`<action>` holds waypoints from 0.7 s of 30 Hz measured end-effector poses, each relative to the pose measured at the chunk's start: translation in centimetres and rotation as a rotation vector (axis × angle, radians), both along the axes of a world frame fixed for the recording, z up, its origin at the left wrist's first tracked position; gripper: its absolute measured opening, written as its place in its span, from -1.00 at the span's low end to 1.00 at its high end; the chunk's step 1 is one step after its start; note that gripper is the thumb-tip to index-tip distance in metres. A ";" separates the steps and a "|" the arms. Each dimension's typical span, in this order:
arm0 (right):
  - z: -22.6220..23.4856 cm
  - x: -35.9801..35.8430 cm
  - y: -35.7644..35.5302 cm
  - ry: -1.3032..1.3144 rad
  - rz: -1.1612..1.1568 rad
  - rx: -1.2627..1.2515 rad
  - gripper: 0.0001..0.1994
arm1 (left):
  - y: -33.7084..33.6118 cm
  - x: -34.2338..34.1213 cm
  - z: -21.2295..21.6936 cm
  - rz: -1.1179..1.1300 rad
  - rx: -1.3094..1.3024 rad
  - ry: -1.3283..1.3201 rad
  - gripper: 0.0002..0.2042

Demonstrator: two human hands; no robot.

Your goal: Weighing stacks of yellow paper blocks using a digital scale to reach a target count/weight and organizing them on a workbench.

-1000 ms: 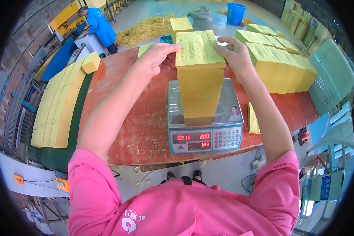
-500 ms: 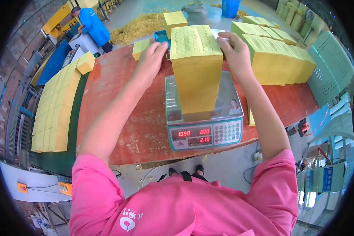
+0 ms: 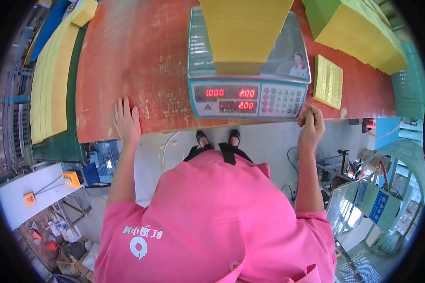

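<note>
A tall stack of yellow paper sheets (image 3: 243, 33) stands on the tray of a digital scale (image 3: 249, 96) with red lit digits. The scale sits near the front edge of a red-brown table (image 3: 137, 70). My left hand (image 3: 126, 120) lies flat on the table's front edge, fingers spread, left of the scale. My right hand (image 3: 310, 123) rests at the table edge just right of the scale's front corner, fingers curled, holding nothing that I can see.
A thin yellow sheet bundle (image 3: 327, 81) lies right of the scale. Big yellow stacks (image 3: 363, 33) fill the table's far right. Long yellow stacks (image 3: 49, 80) lie on a green bench at the left. Machinery and cables stand on the floor at the right.
Both hands left the top of the stack on the scale and came down to the table's front edge. The view has tilted down toward the scale and my body.
</note>
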State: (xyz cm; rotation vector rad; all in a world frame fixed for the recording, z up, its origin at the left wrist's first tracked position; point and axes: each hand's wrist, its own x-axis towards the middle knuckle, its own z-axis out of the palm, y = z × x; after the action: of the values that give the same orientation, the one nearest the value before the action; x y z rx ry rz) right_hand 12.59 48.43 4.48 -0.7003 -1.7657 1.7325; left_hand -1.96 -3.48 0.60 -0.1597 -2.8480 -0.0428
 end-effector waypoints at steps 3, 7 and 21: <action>-1.1 -0.7 0.5 -0.047 0.057 0.067 -0.85 | 0.2 0.2 -0.1 0.001 0.016 0.005 -0.51; -1.4 -0.2 0.9 -0.061 0.063 0.017 -0.84 | -0.3 1.1 -0.3 0.029 0.043 -0.024 -0.52; -1.0 -0.5 2.1 -0.005 0.121 -0.139 -0.82 | -0.4 0.0 -0.4 0.038 0.074 -0.036 -0.51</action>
State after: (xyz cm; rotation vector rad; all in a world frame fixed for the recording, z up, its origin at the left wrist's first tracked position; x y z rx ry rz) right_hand 12.10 50.50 3.47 -0.6679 -1.7359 1.9507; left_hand -1.92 -3.86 0.22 -0.0901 -2.8798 -0.1442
